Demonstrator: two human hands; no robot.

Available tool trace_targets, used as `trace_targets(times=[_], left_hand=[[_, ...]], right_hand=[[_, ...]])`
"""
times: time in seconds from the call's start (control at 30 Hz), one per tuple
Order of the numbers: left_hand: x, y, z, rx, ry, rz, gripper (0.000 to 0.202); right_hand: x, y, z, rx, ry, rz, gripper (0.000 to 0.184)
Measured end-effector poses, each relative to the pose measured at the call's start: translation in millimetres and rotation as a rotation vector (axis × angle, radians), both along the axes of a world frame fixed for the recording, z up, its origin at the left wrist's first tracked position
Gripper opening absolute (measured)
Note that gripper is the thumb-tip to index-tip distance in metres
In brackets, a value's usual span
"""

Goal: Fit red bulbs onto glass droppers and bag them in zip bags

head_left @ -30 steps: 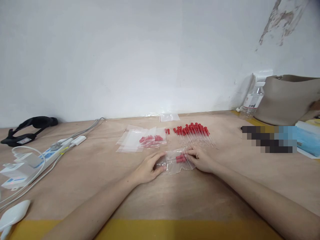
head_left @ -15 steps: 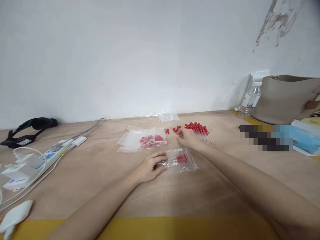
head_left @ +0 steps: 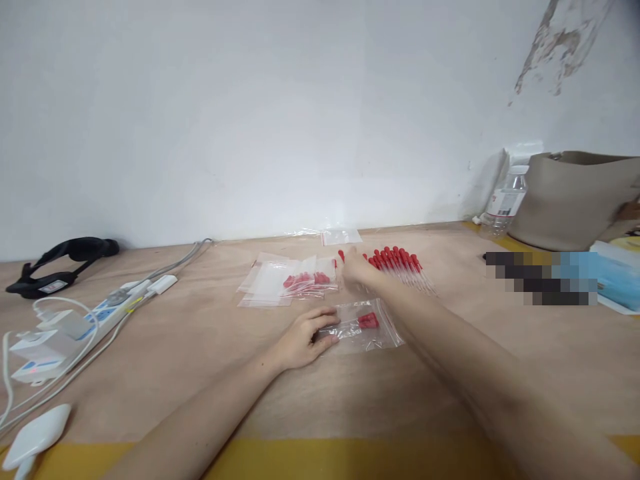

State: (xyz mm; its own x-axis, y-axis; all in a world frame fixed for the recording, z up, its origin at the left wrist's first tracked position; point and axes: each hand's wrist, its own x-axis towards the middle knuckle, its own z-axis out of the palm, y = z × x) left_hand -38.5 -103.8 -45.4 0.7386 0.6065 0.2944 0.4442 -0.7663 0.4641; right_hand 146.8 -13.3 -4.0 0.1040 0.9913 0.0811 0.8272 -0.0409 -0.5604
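My left hand rests on the left end of a clear zip bag holding red-capped droppers, fingers curled over its edge, pinning it flat to the wooden table. My right hand reaches forward to the left end of a row of loose red-capped droppers. Its fingers are bunched around a dropper whose red cap shows at the fingertips. A stack of filled zip bags lies to the left of that hand.
An empty clear bag lies by the wall. A power strip with cables, a black strap and a white device are at left. A water bottle, a beige bag and blue packaging stand at right.
My right hand left the zip bag, reached forward to the loose droppers and slid left along the row. My left hand stayed on the bag.
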Motion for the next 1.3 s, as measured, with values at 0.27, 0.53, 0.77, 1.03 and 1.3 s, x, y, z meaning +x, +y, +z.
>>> trace_targets(times=[0.27,0.53,0.77,1.03,1.3], left_hand=[[1,1,-0.7,0.005,-0.004,0.008,0.034],[1,0,-1.0,0.028,-0.020,0.034,0.039],[0,0,-1.3,0.049,-0.028,0.036,0.043],[1,-1,1.3,0.028,-0.021,0.030,0.042],[1,-1,1.2,0.034,-0.026,0.032,0.042]], right_hand=[[90,-68,-35.9,0.297,0.694,-0.045,0.066],[77,-83,-67.7,0.355,0.951,-0.119,0.053],[71,-94,-60.0,0.247,1.025,-0.092,0.048],[84,-95,-55.9,0.009,1.092,0.025,0.018],[101,-95,-52.9,0.041,0.445,0.478,0.026]])
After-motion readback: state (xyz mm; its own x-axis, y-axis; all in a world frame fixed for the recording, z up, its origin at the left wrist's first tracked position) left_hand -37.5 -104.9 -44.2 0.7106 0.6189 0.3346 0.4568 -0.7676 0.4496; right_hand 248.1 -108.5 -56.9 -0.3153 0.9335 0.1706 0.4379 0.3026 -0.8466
